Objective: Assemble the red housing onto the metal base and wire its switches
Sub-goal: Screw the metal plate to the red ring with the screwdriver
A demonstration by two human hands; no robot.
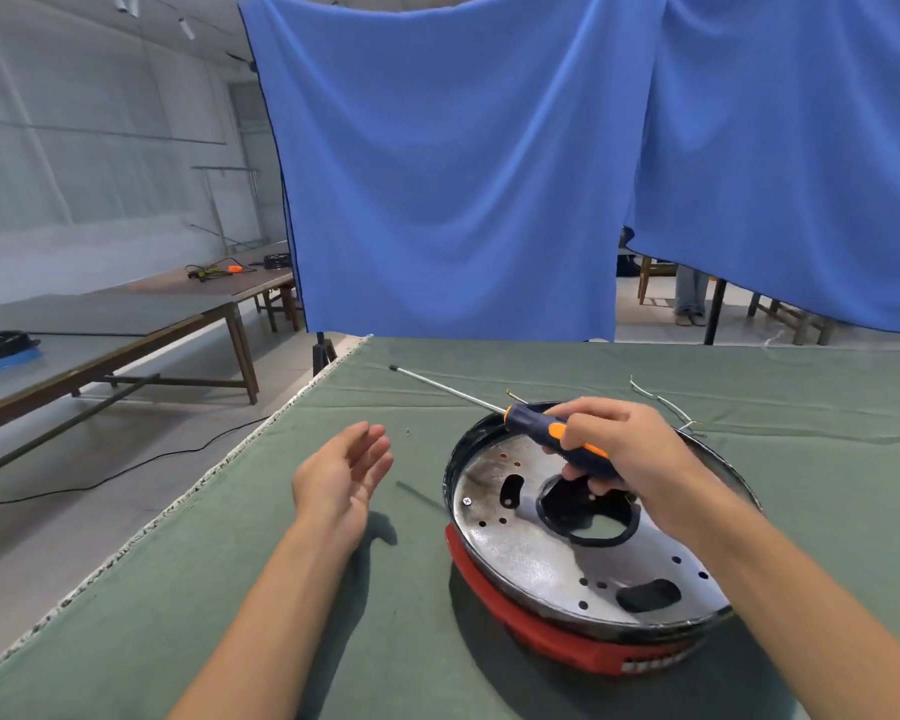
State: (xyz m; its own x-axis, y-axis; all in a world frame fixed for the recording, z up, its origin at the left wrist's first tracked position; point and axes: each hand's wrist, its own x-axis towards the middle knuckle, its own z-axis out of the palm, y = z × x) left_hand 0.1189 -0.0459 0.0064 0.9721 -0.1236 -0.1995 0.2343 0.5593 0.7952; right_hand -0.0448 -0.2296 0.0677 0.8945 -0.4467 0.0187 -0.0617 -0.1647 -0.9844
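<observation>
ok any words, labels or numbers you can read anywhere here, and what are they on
None can be read.
White marks on the front edge of the red plastic housing under the round metal base: too blurred to read.
Orange-and-navy screwdriver in the right hand: no visible print.

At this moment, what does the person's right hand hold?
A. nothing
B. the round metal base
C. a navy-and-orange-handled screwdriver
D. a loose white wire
C: the right hand grips the navy-and-orange-handled screwdriver above the round metal base, shaft pointing away to the left; the left hand is open and empty.
</observation>
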